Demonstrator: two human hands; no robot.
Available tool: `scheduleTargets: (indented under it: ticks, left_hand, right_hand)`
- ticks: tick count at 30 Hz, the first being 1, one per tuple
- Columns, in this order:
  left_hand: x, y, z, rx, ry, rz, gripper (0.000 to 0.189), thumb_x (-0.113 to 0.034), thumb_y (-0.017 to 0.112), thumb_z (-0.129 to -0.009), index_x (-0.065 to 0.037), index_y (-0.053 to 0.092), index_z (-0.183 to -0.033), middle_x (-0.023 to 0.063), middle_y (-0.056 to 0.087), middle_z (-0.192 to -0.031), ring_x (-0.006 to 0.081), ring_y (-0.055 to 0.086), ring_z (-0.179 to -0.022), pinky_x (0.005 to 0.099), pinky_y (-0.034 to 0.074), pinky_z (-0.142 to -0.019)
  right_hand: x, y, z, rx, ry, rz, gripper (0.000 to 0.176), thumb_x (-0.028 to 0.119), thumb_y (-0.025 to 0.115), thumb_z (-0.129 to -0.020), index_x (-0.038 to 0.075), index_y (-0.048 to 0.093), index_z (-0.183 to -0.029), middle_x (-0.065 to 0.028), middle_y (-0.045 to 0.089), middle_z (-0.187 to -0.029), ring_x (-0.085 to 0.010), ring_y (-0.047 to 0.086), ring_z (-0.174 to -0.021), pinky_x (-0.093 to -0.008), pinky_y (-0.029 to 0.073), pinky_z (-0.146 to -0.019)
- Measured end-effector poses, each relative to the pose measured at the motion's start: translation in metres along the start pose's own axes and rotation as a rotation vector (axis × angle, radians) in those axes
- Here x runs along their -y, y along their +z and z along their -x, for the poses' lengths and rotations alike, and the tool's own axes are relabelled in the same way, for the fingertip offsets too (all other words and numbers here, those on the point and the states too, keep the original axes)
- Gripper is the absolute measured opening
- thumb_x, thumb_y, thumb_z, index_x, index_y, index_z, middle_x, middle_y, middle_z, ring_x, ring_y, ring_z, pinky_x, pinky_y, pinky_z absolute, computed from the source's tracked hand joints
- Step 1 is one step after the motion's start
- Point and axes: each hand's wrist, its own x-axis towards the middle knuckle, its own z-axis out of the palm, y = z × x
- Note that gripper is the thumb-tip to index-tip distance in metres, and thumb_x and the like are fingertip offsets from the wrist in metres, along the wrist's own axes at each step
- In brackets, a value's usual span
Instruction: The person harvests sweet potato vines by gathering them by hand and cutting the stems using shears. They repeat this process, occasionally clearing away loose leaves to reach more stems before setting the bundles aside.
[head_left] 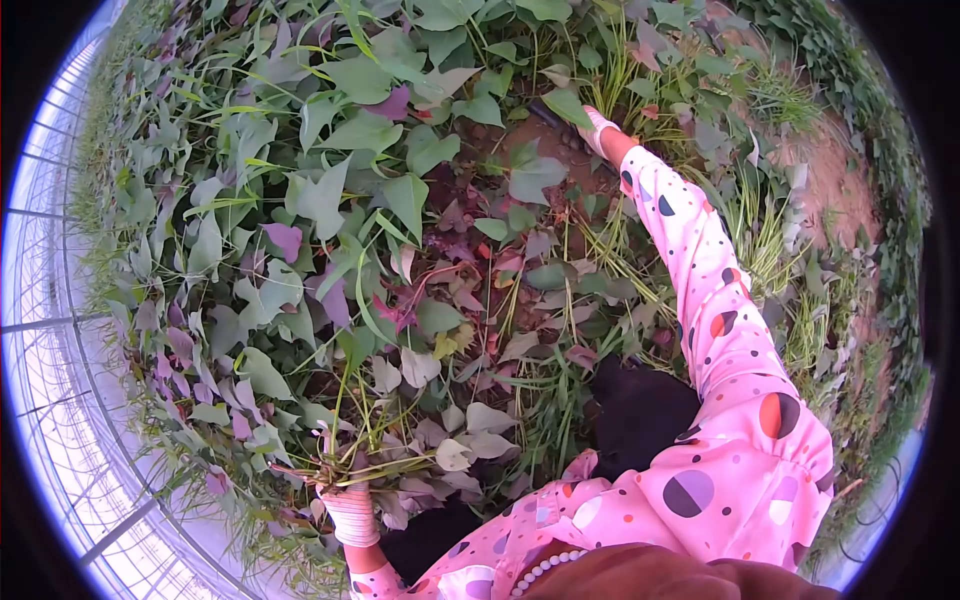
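My left hand (348, 505), in a white knit glove, is closed around a bunch of leafy vine stems (365, 450) at the lower left. Their leaves look like sweet potato leaves, and some stem ends poke out to the left. My right hand (597, 132), gloved as well, reaches far forward to ground level among the plants. A green leaf (567, 107) covers its fingers, so their grip is hidden. Close beside that hand lies a dark hose-like piece (545, 112) on bare soil (520, 140).
Dense green and purple foliage (340, 190) fills the left and centre. Bare-looking yellowish stems (765, 235) and reddish soil (835, 190) lie on the right. A greenhouse wall (50, 300) with metal bars curves along the left. My dark-clothed knees (640, 410) are near the plants.
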Motion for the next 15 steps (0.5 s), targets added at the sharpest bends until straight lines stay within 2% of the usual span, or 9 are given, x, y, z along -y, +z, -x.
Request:
scheduleTargets:
  ticks: [1, 7, 8, 9, 11, 12, 13, 15]
  left_hand:
    - [-0.001, 0.001, 0.000, 0.012, -0.020, 0.019, 0.023, -0.016, 0.070, -0.081, 0.000, 0.064, -0.097, 0.0068, 0.066, -0.090, 0.0152, 0.060, -0.078, 0.0311, 0.048, -0.074]
    - [-0.002, 0.002, -0.003, 0.037, 0.019, -0.031, 0.023, -0.014, 0.070, -0.081, 0.000, 0.063, -0.099, 0.0065, 0.066, -0.091, 0.0150, 0.059, -0.078, 0.0303, 0.048, -0.074]
    - [-0.002, 0.002, -0.003, 0.034, 0.000, -0.018, 0.023, -0.014, 0.069, -0.082, 0.000, 0.063, -0.099, 0.0066, 0.065, -0.091, 0.0147, 0.059, -0.080, 0.0300, 0.048, -0.075]
    - [-0.003, 0.003, -0.003, 0.037, -0.001, -0.017, 0.023, -0.014, 0.069, -0.082, 0.000, 0.063, -0.099, 0.0066, 0.065, -0.091, 0.0147, 0.059, -0.080, 0.0300, 0.048, -0.075]
    - [-0.007, 0.005, -0.003, 0.052, -0.023, 0.005, 0.024, -0.014, 0.069, -0.082, 0.000, 0.063, -0.100, 0.0068, 0.065, -0.092, 0.0146, 0.059, -0.081, 0.0301, 0.048, -0.076]
    - [-0.003, 0.004, -0.003, 0.056, -0.060, 0.020, 0.025, -0.015, 0.070, -0.082, 0.001, 0.063, -0.100, 0.0068, 0.065, -0.092, 0.0148, 0.059, -0.081, 0.0302, 0.048, -0.076]
    - [-0.003, 0.004, -0.003, 0.057, -0.061, 0.016, 0.025, -0.015, 0.070, -0.082, 0.001, 0.063, -0.100, 0.0068, 0.065, -0.092, 0.0148, 0.059, -0.081, 0.0302, 0.048, -0.076]
    - [-0.009, 0.008, -0.002, 0.040, 0.047, -0.027, 0.024, -0.014, 0.070, -0.082, 0.001, 0.063, -0.100, 0.0070, 0.065, -0.091, 0.0154, 0.059, -0.079, 0.0306, 0.048, -0.075]
  right_hand:
    - [0.000, -0.004, 0.007, 0.003, -0.002, -0.003, 0.021, 0.017, 0.041, -0.090, 0.010, 0.060, -0.095, -0.0038, 0.059, -0.090, -0.0170, 0.057, -0.086, -0.0281, 0.047, -0.073]
    - [-0.010, -0.028, 0.007, -0.215, 0.840, -1.534, 0.012, 0.013, 0.051, -0.085, 0.007, 0.061, -0.086, -0.0145, 0.061, -0.081, -0.0314, 0.059, -0.077, -0.0392, 0.046, -0.065]
    - [-0.010, -0.026, 0.011, -0.318, 0.901, -1.603, 0.019, 0.020, 0.054, -0.086, 0.005, 0.064, -0.088, -0.0204, 0.063, -0.084, -0.0368, 0.060, -0.078, -0.0404, 0.047, -0.070]
    - [-0.023, -0.035, 0.021, -0.315, 0.900, -1.603, 0.019, 0.020, 0.054, -0.086, 0.005, 0.064, -0.088, -0.0204, 0.063, -0.084, -0.0368, 0.060, -0.078, -0.0404, 0.047, -0.070]
    - [-0.052, -0.049, 0.038, -0.414, 1.496, -2.018, 0.039, 0.040, 0.057, -0.084, 0.004, 0.066, -0.096, -0.0247, 0.062, -0.086, -0.0412, 0.059, -0.084, -0.0436, 0.047, -0.075]
    - [-0.062, -0.047, 0.039, -0.435, 1.634, -1.901, 0.041, 0.043, 0.059, -0.082, 0.005, 0.066, -0.097, -0.0236, 0.064, -0.088, -0.0405, 0.060, -0.084, -0.0432, 0.047, -0.076]
    - [-0.073, -0.045, 0.041, -0.412, 1.652, -2.091, 0.042, 0.043, 0.058, -0.083, 0.007, 0.064, -0.103, -0.0217, 0.065, -0.092, -0.0396, 0.061, -0.087, -0.0435, 0.047, -0.078]
    - [-0.082, -0.033, 0.033, -0.203, 1.539, -1.868, 0.041, 0.038, 0.059, -0.082, 0.007, 0.060, -0.108, -0.0201, 0.064, -0.098, -0.0376, 0.061, -0.092, -0.0444, 0.048, -0.080]
